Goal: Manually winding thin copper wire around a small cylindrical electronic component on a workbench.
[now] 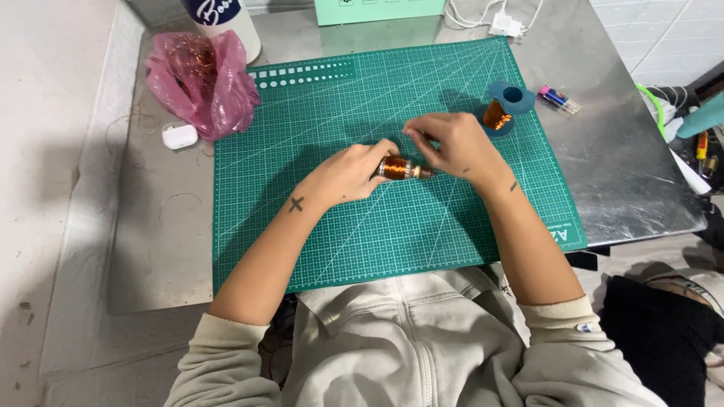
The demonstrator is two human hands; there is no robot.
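Head view: the left hand (pixel 348 172) is closed around a small coil (pixel 398 167) wound with copper wire, holding it just above the middle of the green cutting mat (pixel 317 249). The right hand (pixel 451 143) sits at the coil's far end, fingertips pinched narrow; whether they grip a wire strand cannot be told. The coil looks light and stiff, but its fine winding is judged fragile and easily snagged, so the safest hold is on the bare ends rather than the windings. Near the mat's far right corner a blue spool (pixel 504 108) carries more copper wire. At the far left a pink plastic bag (pixel 202 81) holds what looks like a tangle of copper wire. A small white case (pixel 179 136) lies beside the bag on the metal table (pixel 633 166).
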